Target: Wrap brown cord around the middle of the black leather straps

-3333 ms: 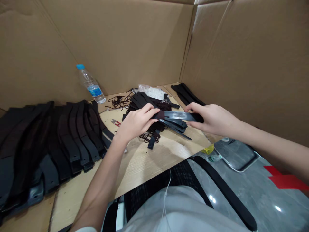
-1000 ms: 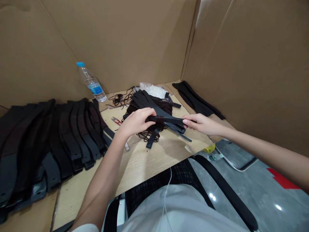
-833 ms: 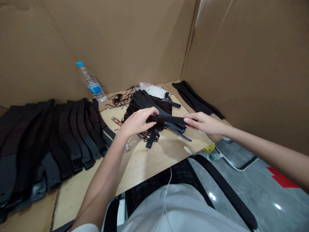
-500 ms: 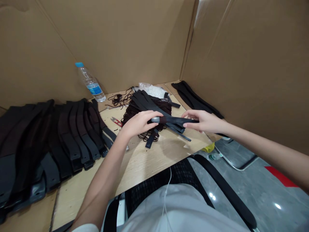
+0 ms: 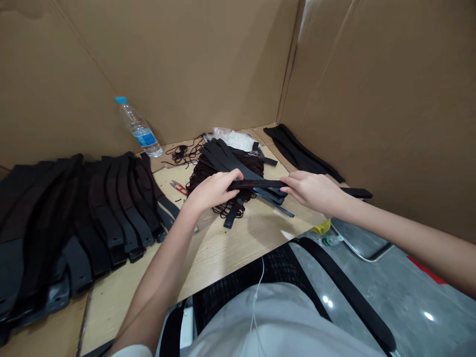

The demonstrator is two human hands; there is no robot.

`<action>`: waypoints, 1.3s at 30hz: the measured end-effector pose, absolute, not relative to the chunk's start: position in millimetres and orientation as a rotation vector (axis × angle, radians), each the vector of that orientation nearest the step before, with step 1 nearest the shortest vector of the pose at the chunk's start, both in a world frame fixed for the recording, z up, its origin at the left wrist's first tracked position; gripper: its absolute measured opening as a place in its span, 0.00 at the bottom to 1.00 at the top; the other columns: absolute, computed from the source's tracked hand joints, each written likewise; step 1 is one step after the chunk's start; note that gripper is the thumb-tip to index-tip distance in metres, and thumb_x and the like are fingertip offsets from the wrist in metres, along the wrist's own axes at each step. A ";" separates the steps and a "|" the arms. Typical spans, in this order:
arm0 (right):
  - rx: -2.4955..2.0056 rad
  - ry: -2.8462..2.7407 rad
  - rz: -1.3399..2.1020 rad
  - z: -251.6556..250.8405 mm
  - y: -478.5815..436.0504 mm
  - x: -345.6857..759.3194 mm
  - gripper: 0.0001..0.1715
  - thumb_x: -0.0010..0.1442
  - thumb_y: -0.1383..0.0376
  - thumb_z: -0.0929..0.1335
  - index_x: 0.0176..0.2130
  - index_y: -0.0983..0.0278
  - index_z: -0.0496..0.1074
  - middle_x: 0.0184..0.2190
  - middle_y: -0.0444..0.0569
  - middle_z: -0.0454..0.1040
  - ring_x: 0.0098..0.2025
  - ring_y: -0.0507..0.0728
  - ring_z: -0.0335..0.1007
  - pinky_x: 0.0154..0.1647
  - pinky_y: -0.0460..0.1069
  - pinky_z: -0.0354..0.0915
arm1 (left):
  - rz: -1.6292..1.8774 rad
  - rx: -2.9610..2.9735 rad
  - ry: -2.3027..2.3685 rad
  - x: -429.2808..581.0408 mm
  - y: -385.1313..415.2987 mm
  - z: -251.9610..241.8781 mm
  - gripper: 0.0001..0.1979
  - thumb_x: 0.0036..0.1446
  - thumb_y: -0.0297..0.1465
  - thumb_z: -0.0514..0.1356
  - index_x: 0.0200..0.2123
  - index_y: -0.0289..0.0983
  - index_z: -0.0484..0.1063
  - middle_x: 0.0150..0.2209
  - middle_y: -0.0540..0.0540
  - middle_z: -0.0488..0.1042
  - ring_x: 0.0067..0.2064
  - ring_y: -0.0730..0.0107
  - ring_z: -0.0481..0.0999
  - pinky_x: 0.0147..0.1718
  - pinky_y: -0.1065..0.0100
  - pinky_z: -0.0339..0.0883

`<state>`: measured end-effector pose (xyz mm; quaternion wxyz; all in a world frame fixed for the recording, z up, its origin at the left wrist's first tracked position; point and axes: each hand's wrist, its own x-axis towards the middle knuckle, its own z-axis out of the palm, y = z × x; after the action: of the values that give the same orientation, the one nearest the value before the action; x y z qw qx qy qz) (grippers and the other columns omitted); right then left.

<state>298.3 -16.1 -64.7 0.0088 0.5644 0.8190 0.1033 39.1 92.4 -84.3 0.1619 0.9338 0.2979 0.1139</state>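
A long dark strap stretches level between my two hands above the table, edge-on to me. My left hand pinches its left end between thumb and fingers. Farther along, my right hand grips it, and the strap's other end sticks out beyond the wrist. Beneath it lies a heap of dark brown cord, topped by a bundle of flat black strips. Red-handled thread snips rest beside the cord, left of the heap.
Many similar straps lie in a row at the left. A water bottle leans against the cardboard wall. Behind the cord is a clear plastic bag with white contents. More dark straps lie at the right wall.
The strap has turned from its broad face to its narrow edge. My right hand has closed round it with the knuckles up, and its right end now shows past my wrist.
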 end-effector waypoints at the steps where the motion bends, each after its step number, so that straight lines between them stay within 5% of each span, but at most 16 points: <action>1: 1.755 2.539 0.307 -64.9 -16.2 297.1 0.20 0.70 0.61 0.57 0.41 0.66 0.73 0.36 0.56 0.77 0.37 0.58 0.72 0.26 0.49 0.53 | 0.318 2.677 0.848 38.8 92.6 -83.9 0.10 0.59 0.29 0.56 0.45 0.39 0.69 0.38 0.47 0.76 0.38 0.64 0.75 0.35 0.65 0.66; 9: 1.707 2.405 0.120 -55.9 -10.6 290.4 0.23 0.69 0.60 0.55 0.30 0.64 0.71 0.23 0.51 0.75 0.24 0.54 0.67 0.22 0.49 0.43 | 0.272 2.810 0.842 39.2 90.2 -81.3 0.07 0.61 0.28 0.53 0.39 0.39 0.71 0.41 0.46 0.75 0.42 0.62 0.75 0.36 0.66 0.65; 19: 1.659 2.433 -0.537 -52.9 7.3 295.0 0.25 0.69 0.59 0.55 0.27 0.62 0.69 0.21 0.46 0.72 0.22 0.52 0.64 0.27 0.48 0.56 | 0.125 2.805 0.884 41.1 90.2 -81.7 0.07 0.57 0.28 0.59 0.41 0.40 0.70 0.40 0.47 0.77 0.40 0.61 0.76 0.35 0.66 0.63; 25: 1.641 2.550 -0.166 -59.2 4.5 295.6 0.13 0.62 0.59 0.65 0.45 0.61 0.69 0.37 0.50 0.79 0.31 0.57 0.72 0.27 0.48 0.53 | 0.087 2.804 0.922 39.9 93.6 -83.1 0.08 0.57 0.32 0.59 0.41 0.42 0.69 0.34 0.50 0.77 0.35 0.63 0.75 0.30 0.67 0.59; 31: 1.603 2.571 0.097 -73.4 0.2 296.5 0.12 0.67 0.61 0.61 0.47 0.62 0.67 0.41 0.54 0.79 0.38 0.60 0.75 0.25 0.48 0.49 | 0.111 2.745 0.921 39.1 96.3 -85.8 0.08 0.55 0.32 0.60 0.40 0.42 0.69 0.33 0.51 0.75 0.32 0.65 0.74 0.28 0.68 0.57; 39: 1.613 2.593 -0.368 -81.7 6.6 303.8 0.19 0.66 0.58 0.61 0.51 0.66 0.68 0.35 0.53 0.78 0.32 0.58 0.73 0.30 0.48 0.56 | 0.146 2.673 0.838 41.1 99.5 -91.6 0.09 0.52 0.26 0.60 0.39 0.41 0.69 0.33 0.50 0.73 0.32 0.66 0.72 0.29 0.68 0.59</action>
<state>303.8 6.6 -81.7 0.0327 0.5241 0.8426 -0.1195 41.1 99.5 -91.6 0.1673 0.9395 0.2946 0.0513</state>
